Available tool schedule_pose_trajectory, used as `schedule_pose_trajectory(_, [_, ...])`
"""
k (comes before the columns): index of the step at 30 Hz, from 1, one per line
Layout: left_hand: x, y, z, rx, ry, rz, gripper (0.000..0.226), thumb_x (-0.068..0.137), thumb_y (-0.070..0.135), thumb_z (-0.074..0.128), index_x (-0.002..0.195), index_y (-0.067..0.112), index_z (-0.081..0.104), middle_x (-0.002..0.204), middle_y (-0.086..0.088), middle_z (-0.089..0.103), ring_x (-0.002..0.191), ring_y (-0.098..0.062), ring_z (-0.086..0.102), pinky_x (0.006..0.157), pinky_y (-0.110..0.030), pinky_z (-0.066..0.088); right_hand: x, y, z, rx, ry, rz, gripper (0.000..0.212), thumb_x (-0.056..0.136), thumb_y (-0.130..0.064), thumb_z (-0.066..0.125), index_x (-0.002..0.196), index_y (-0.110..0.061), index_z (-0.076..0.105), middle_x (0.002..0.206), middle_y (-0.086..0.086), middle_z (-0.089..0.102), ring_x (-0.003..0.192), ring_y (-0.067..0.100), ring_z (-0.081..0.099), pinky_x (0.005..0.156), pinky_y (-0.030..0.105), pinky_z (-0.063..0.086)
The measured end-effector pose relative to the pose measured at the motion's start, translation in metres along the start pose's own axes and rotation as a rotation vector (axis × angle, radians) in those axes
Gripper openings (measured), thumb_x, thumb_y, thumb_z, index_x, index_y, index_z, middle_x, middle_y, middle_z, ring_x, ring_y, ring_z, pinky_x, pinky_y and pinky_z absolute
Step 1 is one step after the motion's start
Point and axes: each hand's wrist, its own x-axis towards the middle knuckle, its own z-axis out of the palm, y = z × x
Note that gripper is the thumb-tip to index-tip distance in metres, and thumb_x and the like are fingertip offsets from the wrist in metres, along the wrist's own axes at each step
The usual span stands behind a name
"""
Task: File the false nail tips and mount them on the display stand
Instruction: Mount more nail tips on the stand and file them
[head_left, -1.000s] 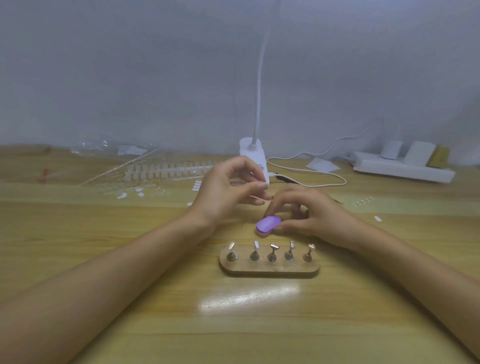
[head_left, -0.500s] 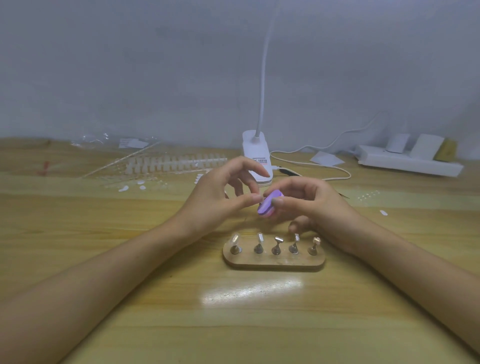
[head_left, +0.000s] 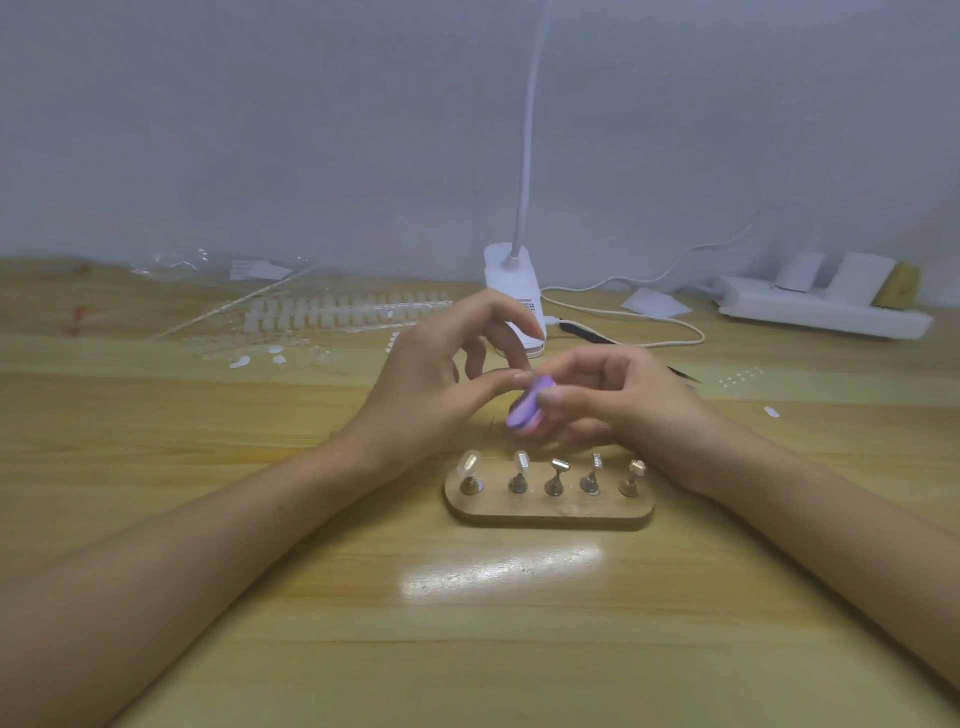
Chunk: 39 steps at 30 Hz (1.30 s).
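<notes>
Head view: just behind the display stand (head_left: 549, 512), the right hand (head_left: 628, 402) grips a purple file (head_left: 527, 410), which is blurred, between thumb and curled fingers. The left hand (head_left: 426, 387) meets it, fingers curled and thumb tip at the file. Whether it pinches a nail tip cannot be told. A clear tip (head_left: 470, 462) caps the stand's leftmost peg.

At the back of my wooden table (head_left: 467, 649) stands 1 white clip lamp (head_left: 514, 291), its neck rising out of view. A white cable (head_left: 628, 316) loops right, near a power strip (head_left: 826, 314) carrying 3 plugs. Crumpled clear plastic (head_left: 171, 262) lies far left.
</notes>
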Motion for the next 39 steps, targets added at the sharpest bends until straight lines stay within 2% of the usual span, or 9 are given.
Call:
schedule_pose_trajectory(13, [-0.0007,-0.0020,0.0022,0.041,0.010,0.011,0.024,0.084,0.013,0.073,0.101,0.027,0.062,0.082,0.011,0.068,0.055,-0.010,0.029,0.055,-0.016,0.028,0.0025,0.0006,0.0002,0.047,0.027,0.006,0.020,0.083,-0.018,0.070,0.099,-0.007,0.075,0.095,0.014,0.077,0.089,0.021,0.074,0.075,0.022,0.058])
schedule_pose_trajectory(16, [-0.0010,-0.0035,0.0018,0.037,0.013,0.003,0.025,0.084,0.013,0.073,0.102,0.028,0.062,0.083,0.013,0.068,0.055,-0.010,0.030,0.056,-0.014,0.028,0.0034,0.0006,-0.0036,0.164,0.155,-0.018,0.023,0.084,-0.018,0.067,0.101,-0.004,0.072,0.095,0.010,0.077,0.091,0.017,0.073,0.073,0.019,0.056])
schedule_pose_trajectory(19, [-0.0010,-0.0046,0.0015,0.020,0.031,-0.009,0.026,0.084,0.012,0.073,0.102,0.027,0.062,0.083,0.014,0.068,0.055,-0.009,0.029,0.055,-0.014,0.028,0.0026,0.0009,-0.0010,0.039,0.004,0.004,0.017,0.087,-0.017,0.070,0.099,-0.007,0.075,0.098,0.013,0.077,0.093,0.020,0.074,0.078,0.023,0.057])
schedule_pose_trajectory(23, [-0.0012,-0.0048,0.0019,0.032,0.008,0.012,0.026,0.084,0.014,0.073,0.104,0.028,0.062,0.083,0.013,0.068,0.055,-0.010,0.028,0.056,-0.014,0.028,0.0052,0.0020,-0.0053,0.153,0.123,-0.020,0.018,0.084,-0.019,0.069,0.097,-0.008,0.075,0.096,0.010,0.077,0.088,0.014,0.074,0.073,0.019,0.057])
schedule_pose_trajectory(26, [-0.0009,-0.0053,0.0014,0.036,0.014,0.007,0.025,0.084,0.015,0.073,0.103,0.028,0.061,0.083,0.013,0.068,0.055,-0.011,0.028,0.055,-0.016,0.029,0.0051,0.0013,-0.0041,0.050,-0.024,0.014,0.016,0.084,-0.019,0.072,0.096,-0.011,0.077,0.096,0.012,0.077,0.090,0.018,0.074,0.077,0.022,0.057])
schedule_pose_trajectory(29, [-0.0009,-0.0047,0.0025,0.056,-0.001,-0.004,0.026,0.084,0.016,0.073,0.103,0.030,0.062,0.084,0.013,0.068,0.055,-0.011,0.028,0.056,-0.019,0.029,0.0068,0.0024,-0.0065,0.139,0.093,-0.022,0.018,0.084,-0.019,0.069,0.097,-0.007,0.076,0.098,0.011,0.077,0.091,0.017,0.074,0.075,0.020,0.057])
schedule_pose_trajectory(32, [-0.0012,-0.0046,0.0018,0.054,0.007,-0.017,0.026,0.084,0.015,0.073,0.103,0.029,0.061,0.084,0.014,0.068,0.056,-0.012,0.028,0.056,-0.019,0.029,0.0059,0.0020,-0.0050,0.054,-0.019,0.011,0.021,0.084,-0.017,0.071,0.100,-0.004,0.074,0.097,0.013,0.076,0.092,0.020,0.074,0.078,0.023,0.057])
schedule_pose_trajectory(35, [-0.0010,-0.0034,0.0017,0.048,-0.006,-0.024,0.026,0.084,0.015,0.073,0.103,0.028,0.061,0.084,0.013,0.068,0.055,-0.011,0.027,0.056,-0.019,0.029,0.0071,0.0032,-0.0071,0.144,0.105,-0.013,0.023,0.083,-0.019,0.069,0.100,-0.005,0.073,0.096,0.010,0.077,0.089,0.015,0.074,0.073,0.019,0.057])
schedule_pose_trajectory(39, [-0.0011,-0.0026,0.0019,0.046,-0.003,-0.031,0.026,0.083,0.014,0.072,0.102,0.028,0.062,0.083,0.013,0.068,0.055,-0.011,0.027,0.056,-0.019,0.029,0.0076,0.0042,-0.0057,0.036,-0.032,0.026,0.021,0.082,-0.022,0.074,0.098,-0.008,0.075,0.097,0.013,0.076,0.093,0.021,0.074,0.081,0.027,0.059])
